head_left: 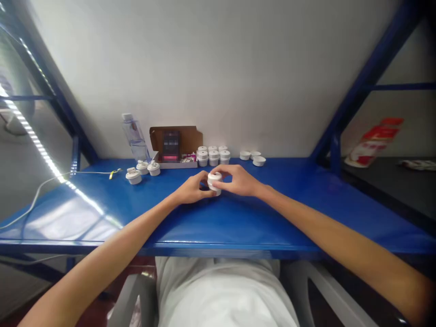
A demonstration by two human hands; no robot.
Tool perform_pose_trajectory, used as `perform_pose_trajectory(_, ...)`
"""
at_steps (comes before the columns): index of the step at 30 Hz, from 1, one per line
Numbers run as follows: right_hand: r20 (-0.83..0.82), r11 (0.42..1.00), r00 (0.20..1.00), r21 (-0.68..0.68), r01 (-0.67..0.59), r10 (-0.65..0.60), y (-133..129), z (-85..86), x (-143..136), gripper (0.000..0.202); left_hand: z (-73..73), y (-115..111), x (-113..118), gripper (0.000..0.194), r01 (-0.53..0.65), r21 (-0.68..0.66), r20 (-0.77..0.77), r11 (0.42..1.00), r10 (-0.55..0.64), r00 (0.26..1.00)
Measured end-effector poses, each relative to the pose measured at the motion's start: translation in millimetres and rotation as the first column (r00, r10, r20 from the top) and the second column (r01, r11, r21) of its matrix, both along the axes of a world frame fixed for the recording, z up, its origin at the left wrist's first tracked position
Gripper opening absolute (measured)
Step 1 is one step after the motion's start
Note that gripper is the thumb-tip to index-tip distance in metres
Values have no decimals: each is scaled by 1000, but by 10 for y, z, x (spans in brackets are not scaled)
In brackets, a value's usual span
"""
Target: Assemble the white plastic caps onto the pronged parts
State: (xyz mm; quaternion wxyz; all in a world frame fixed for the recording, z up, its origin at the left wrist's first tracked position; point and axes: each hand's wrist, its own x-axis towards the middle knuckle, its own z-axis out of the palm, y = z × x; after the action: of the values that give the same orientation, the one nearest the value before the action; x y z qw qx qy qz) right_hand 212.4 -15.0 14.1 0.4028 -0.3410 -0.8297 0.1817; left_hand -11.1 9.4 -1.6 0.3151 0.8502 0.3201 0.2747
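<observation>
Both my hands meet over the middle of the blue table, gripping a small white round plastic housing (215,183) that stands upright with its cap on. Fingers of my left hand (195,188) wrap its left and lower side. From the right, my right hand (238,180) pinches it around the cap and upper rim. Behind it, several similar closed white housings (214,157) stand in rows near the wall. To the right of those lie 3 shallow white caps (259,161). At the left are 3 white round bases (133,176) with fittings showing on top.
An open cardboard box (177,165) with a dark phone-like panel (170,145) and small parts stands at the back. Beside it is a clear bottle (135,136). A pale cable (44,184) crosses the table's left side. Blue frame posts (335,152) rise at both sides.
</observation>
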Motion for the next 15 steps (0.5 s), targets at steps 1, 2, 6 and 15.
perform_pose_trajectory(1, 20, 999, 1000, -36, -14, 15, -9, -4, 3, 24, -10, 0, 4, 49, -1, 10, -7, 1000, 1, 1000)
perform_pose_trajectory(2, 10, 996, 1000, -81, -19, 20, -10, -14, 13, 25, -19, 2, 7, 50, -1, 15, -15, 1000, 1, 1000)
perform_pose_trajectory(6, -122, 975, 992, -217, -52, 26, 20, -70, 61, 41, -40, 20, 27, 48, -3, -5, -17, 1000, 3, 1000)
perform_pose_trajectory(15, -201, 982, 974, -130, -137, 109, -5, -9, 115, 40, 149, 13, -31, 53, 73, -348, 256, 935, 20, 966)
